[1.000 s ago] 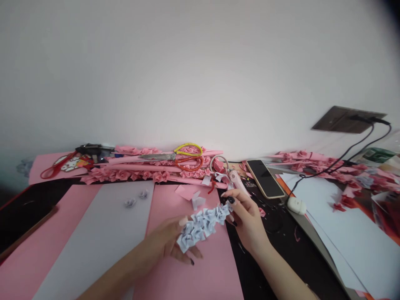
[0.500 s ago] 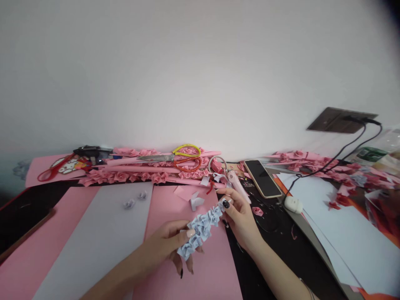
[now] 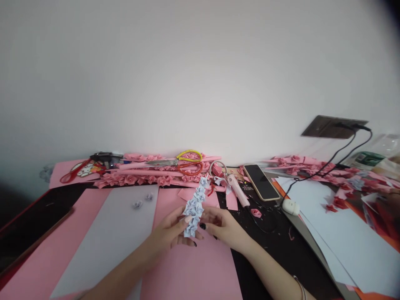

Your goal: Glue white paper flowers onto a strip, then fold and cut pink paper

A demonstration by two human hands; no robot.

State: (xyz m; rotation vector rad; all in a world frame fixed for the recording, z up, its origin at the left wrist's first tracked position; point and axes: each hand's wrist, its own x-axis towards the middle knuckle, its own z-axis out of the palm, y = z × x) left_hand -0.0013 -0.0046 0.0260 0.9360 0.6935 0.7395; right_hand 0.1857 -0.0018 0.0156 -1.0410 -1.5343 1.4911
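Observation:
A strip of light-blue folded paper flowers is held upright, leaning slightly right, above a pink paper sheet. My left hand is closed around its lower part, thumb in front and fingers behind. My right hand is at the strip's lower right edge with bent fingers, thumb and index fingertip against the flowers; part of the fingertips is hidden behind them. Two loose light-blue paper flowers lie left on a pale sheet.
Behind are pink paper-flower stems with yellow-and-red-handled scissors on top. To the right lie a pink glue gun, a phone, a white earbud case and white sheets. Black cables run to a wall socket.
The flower strip has turned from a slant to nearly upright. My right hand has left its upper end and moved down and left to its lower part. The view has shifted slightly.

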